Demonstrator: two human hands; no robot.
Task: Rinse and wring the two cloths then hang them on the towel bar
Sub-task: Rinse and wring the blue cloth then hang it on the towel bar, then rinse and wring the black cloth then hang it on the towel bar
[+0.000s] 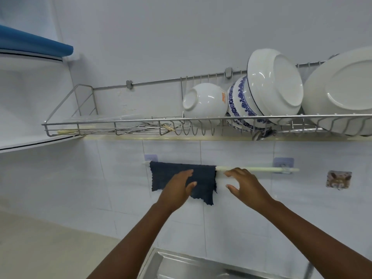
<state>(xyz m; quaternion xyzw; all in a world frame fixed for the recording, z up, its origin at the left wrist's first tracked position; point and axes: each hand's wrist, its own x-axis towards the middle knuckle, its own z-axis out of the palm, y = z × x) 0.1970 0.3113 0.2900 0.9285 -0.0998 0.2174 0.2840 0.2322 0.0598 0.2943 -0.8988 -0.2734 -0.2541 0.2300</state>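
Observation:
A dark blue cloth (203,179) hangs over the left half of the white towel bar (261,169) on the tiled wall. My left hand (177,189) lies in front of the cloth with fingers spread, touching its front face. My right hand (244,185) is open just right of the cloth's edge, fingers near the bare bar, holding nothing. Only one cloth is in view.
A wire dish rack (141,125) runs along the wall above the bar, holding white bowls (203,100), a blue-patterned bowl (238,101) and a large plate (346,85). A steel sink (181,264) lies below. A square sticker hook (338,179) sits to the bar's right.

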